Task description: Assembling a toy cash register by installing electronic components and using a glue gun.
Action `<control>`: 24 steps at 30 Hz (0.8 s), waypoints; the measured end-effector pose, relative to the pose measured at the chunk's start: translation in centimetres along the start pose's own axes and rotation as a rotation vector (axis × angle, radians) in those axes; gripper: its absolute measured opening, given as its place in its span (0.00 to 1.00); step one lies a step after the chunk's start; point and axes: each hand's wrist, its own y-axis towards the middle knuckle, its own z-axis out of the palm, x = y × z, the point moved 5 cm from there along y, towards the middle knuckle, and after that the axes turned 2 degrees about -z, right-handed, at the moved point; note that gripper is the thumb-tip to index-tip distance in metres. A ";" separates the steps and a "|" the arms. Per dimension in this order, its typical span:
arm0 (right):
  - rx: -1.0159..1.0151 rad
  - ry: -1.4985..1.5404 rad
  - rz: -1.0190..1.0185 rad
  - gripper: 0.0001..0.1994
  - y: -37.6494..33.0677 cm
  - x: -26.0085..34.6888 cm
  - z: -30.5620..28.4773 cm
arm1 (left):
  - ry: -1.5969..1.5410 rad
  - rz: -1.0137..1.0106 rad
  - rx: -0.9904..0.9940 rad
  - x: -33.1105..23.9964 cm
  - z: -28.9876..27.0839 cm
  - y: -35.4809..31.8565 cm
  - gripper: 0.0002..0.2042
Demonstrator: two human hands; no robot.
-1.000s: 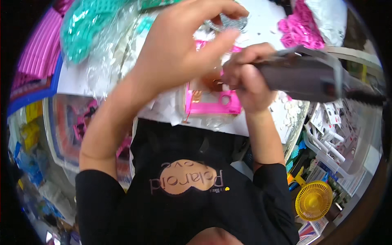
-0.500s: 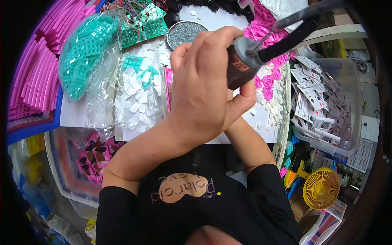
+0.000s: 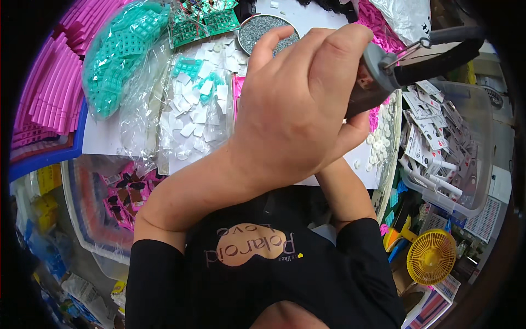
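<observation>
My left hand [image 3: 296, 109] reaches across the middle of the view, its back toward me. Its fingers and thumb wrap around a dark electric screwdriver [image 3: 364, 90] with a grey end cap, a wire hanging loop and a black cable; one finger sticks out from the grip. The tool's tip is hidden. My right forearm [image 3: 342, 186] runs behind the left hand, which covers my right hand. The edge of a pink plastic part [image 3: 238, 90] shows beside the left hand. A round dish of small grey screws [image 3: 263, 30] lies just beyond the fingers.
To the left are white paper squares [image 3: 189, 107], a bag of teal rubber keypads [image 3: 123, 60], green circuit boards [image 3: 203, 24] and stacked pink parts [image 3: 57, 88]. White discs [image 3: 378, 145] lie right, beside a clear bin of printed white parts [image 3: 438, 192] and a yellow fan [image 3: 431, 256].
My left hand and the screwdriver have shifted right and look larger. One finger has straightened away from the grip. The whole view has shifted slightly.
</observation>
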 end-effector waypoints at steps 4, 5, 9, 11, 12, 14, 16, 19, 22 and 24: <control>0.013 0.053 0.020 0.10 0.0 -0.7 0.7 | -0.128 -0.252 0.205 -0.6 -2.8 2.2 0.30; -0.007 0.014 0.016 0.09 0.0 0.1 0.8 | -0.227 -0.349 0.241 -0.5 -3.2 2.9 0.29; 0.070 0.005 -0.043 0.09 0.0 1.4 0.8 | -0.458 -0.493 0.353 4.4 -6.1 2.0 0.25; 0.233 0.017 -0.126 0.10 0.1 1.7 0.7 | -0.462 -0.543 0.383 6.8 -7.5 0.6 0.21; 0.266 0.023 -0.126 0.10 0.0 1.6 0.7 | -0.404 -0.563 0.387 8.0 -8.2 -0.6 0.17; 0.306 0.013 -0.122 0.11 -0.4 0.8 0.7 | -0.263 -0.558 0.491 7.8 -8.6 -4.4 0.11; 0.328 -0.004 -0.118 0.12 -0.8 0.1 0.7 | -0.211 -0.607 0.699 6.5 -9.1 -7.9 0.11; 0.356 -0.026 -0.107 0.12 -1.3 -0.9 0.9 | -0.159 -0.583 0.810 5.5 -9.2 -11.1 0.12; 0.385 -0.094 -0.057 0.13 -2.1 -2.2 1.4 | -0.080 -0.501 0.811 5.3 -9.5 -12.2 0.12; 0.378 -0.137 -0.039 0.14 -2.2 -2.7 1.5 | -0.030 -0.367 0.836 4.7 -9.0 -12.2 0.12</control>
